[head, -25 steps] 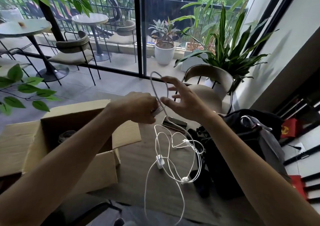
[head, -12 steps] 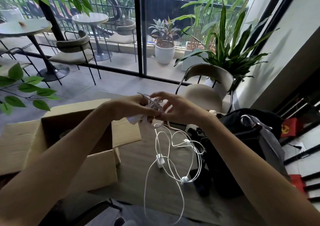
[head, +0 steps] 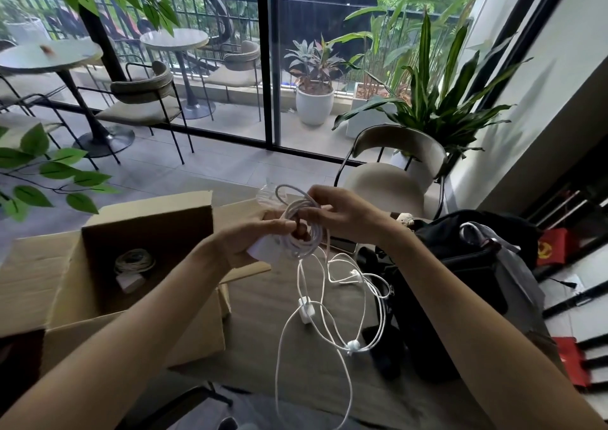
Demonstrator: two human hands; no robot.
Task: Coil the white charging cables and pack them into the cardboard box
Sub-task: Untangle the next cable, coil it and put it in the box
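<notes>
A coil of white charging cable (head: 304,232) is held up above the table, between both hands. My left hand (head: 253,242) grips the coil and a white plug block from below. My right hand (head: 342,212) pinches the coil's top loops. More white cable (head: 332,317) hangs loose and tangled onto the table, with a white adapter (head: 306,309) and a small round connector (head: 352,345) on it. The open cardboard box (head: 65,298) stands at the left; inside lies a coiled cable with its adapter (head: 133,268).
A black bag (head: 460,265) sits on the wooden table (head: 256,347) at the right, touching the loose cables. A phone (head: 342,245) lies behind the hands. A chair (head: 391,179) stands beyond the table; leafy branches hang at the left.
The tall loop held up a second ago has been wound down into a tight coil. Both hands have closed together around it and sunk slightly.
</notes>
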